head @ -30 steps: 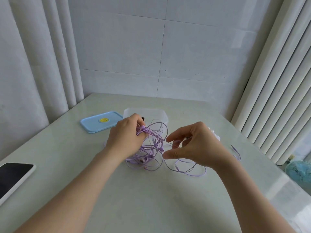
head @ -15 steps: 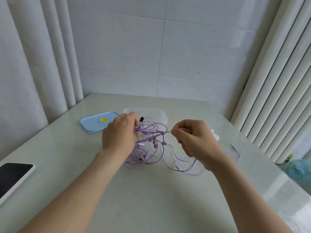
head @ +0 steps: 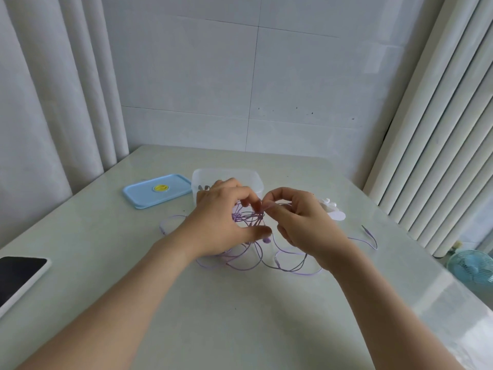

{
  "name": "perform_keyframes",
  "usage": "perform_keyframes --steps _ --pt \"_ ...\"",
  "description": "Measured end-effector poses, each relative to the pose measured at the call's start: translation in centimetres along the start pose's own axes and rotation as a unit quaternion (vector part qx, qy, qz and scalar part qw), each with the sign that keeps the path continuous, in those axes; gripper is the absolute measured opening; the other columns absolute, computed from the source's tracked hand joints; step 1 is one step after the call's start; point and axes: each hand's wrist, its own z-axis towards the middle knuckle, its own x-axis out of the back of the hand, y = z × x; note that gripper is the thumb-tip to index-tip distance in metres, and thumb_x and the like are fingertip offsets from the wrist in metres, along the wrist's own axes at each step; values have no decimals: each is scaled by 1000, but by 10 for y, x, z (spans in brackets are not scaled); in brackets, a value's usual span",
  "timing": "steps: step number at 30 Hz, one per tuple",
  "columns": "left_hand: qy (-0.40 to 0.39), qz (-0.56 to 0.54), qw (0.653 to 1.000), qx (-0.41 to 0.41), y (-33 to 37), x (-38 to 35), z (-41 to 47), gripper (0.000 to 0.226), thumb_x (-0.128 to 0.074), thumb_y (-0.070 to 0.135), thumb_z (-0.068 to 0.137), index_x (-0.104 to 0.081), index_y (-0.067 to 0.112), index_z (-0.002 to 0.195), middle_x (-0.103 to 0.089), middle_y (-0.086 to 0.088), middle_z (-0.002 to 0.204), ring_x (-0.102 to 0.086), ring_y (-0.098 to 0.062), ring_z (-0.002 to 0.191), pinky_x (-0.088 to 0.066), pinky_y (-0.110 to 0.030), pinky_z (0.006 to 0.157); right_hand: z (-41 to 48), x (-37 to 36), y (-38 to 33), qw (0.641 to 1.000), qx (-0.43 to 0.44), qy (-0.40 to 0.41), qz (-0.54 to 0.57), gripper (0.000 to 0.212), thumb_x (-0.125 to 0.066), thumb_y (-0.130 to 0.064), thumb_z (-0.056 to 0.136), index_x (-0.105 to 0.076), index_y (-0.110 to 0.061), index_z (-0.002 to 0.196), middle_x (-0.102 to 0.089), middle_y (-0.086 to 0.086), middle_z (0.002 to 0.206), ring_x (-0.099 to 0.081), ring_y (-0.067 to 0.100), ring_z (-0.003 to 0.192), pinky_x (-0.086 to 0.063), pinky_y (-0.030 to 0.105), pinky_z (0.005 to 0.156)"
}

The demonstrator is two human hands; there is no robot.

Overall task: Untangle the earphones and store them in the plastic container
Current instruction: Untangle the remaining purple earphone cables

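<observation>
Earphones (head: 246,216): light, limp, thin cord, judged snag-prone. Knot is pinched by left hand (head: 221,217) and right hand (head: 304,222), set close together. Grip is judged best beside knot, not at buds.

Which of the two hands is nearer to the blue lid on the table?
Left. The left hand is just right of the blue lid, at the purple earphone tangle; the right hand is farther right, beyond the left one.

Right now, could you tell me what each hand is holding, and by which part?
Both hold the purple earphones: the left hand grips the tangled middle, and the right hand pinches one strand there.
</observation>
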Motion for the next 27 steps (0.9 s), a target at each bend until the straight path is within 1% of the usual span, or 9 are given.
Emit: perform_keyframes --steps 3,6,9,12,15,19,22,25,27 --pt "36 -34 999 -19 0 -5 0 30 -91 43 76 -71 37 98 -63 14 94 -60 -6 94 -51 -42 88 -2 0 -1 1000 16 16 -11 16 -64 -26 105 -74 -19 94 -36 -3 54 -19 20 53 -17 24 46" --pt "59 -83 995 -3 4 -4 -1 29 -85 17 82 -63 29 98 -73 13 88 -69 -7 87 -56 -32 81 -1 3 -1 994 44 63 -80 12 -69 -24 102 -77 -22 95 -34 -3 51 -20 14 47 -19 17 44" --pt "71 -90 993 -1 3 -2 0 19 -83 15 85 -69 26 92 -76 13 83 -73 -4 85 -57 -28 82 1 4 2 976 79 95 -181 11 -73 -27 98 -80 -24 90 -36 -7 47 -27 14 48 -29 13 47" --pt "76 -98 992 -10 1 1 3 10 -84 17 89 -76 23 93 -77 12 84 -73 -5 86 -57 -31 86 4 3 7 967 100 95 -214 14 -72 -30 99 -78 -25 88 -39 -10 47 -34 13 49 -32 15 52" --pt "98 -105 989 -26 -3 4 5 6 -83 25 91 -79 28 94 -73 11 91 -70 -10 91 -56 -31 87 6 5 9 980 109 77 -145 16 -68 -28 102 -78 -20 92 -61 -16 60 -49 4 55 -35 12 57" --pt "157 -102 981 -43 1 9 8 8 -83 35 88 -79 29 91 -71 13 90 -67 -16 88 -51 -27 80 3 8 4 995 84 44 19 22 -61 -22 107 -79 -13 98 -72 -6 81 -56 2 69 -41 13 64" --pt "145 -156 977 -27 6 9 7 9 -82 30 91 -75 24 91 -75 12 82 -72 -15 78 -58 -33 77 4 6 4 996 70 17 57 28 -54 -20 110 -75 -7 98 -74 0 88 -62 12 82 -44 27 77" --pt "109 -208 972 -5 6 8 6 8 -75 20 98 -67 17 96 -77 4 87 -77 -18 78 -64 -42 79 4 4 4 992 51 -10 114 30 -52 -19 111 -74 -3 96 -70 7 88 -60 20 82 -42 39 81" --pt "86 -241 967 13 4 6 6 10 -69 16 102 -60 13 98 -76 -1 91 -79 -23 80 -64 -47 82 3 5 4 988 43 -31 146 31 -51 -17 111 -73 2 99 -70 12 89 -60 23 81 -43 41 80"
